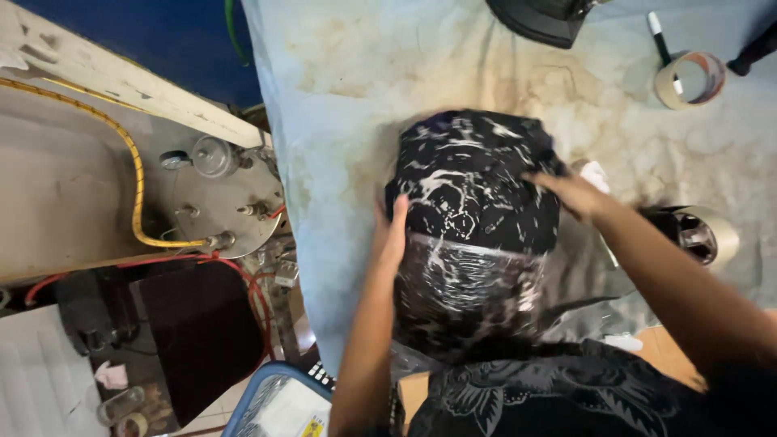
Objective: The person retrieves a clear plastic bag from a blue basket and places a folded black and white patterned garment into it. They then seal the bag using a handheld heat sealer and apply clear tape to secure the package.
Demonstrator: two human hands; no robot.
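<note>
A folded black garment with a white marbled print (473, 182) lies on a stained pale cloth-covered table (356, 97). Its near half sits inside a clear plastic bag (465, 295), and the far half sticks out. My left hand (391, 231) presses flat against the garment's left side at the bag's mouth. My right hand (571, 193) rests on the garment's right edge, fingers spread. Neither hand visibly grips the fabric; both lie against it.
A tape roll (689, 78) and a marker (662, 40) lie at the far right, and a larger tape roll (702, 233) sits beside my right arm. A dark iron base (544, 18) is at the far edge. Left of the table stands a metal tank lid with hoses (214, 198).
</note>
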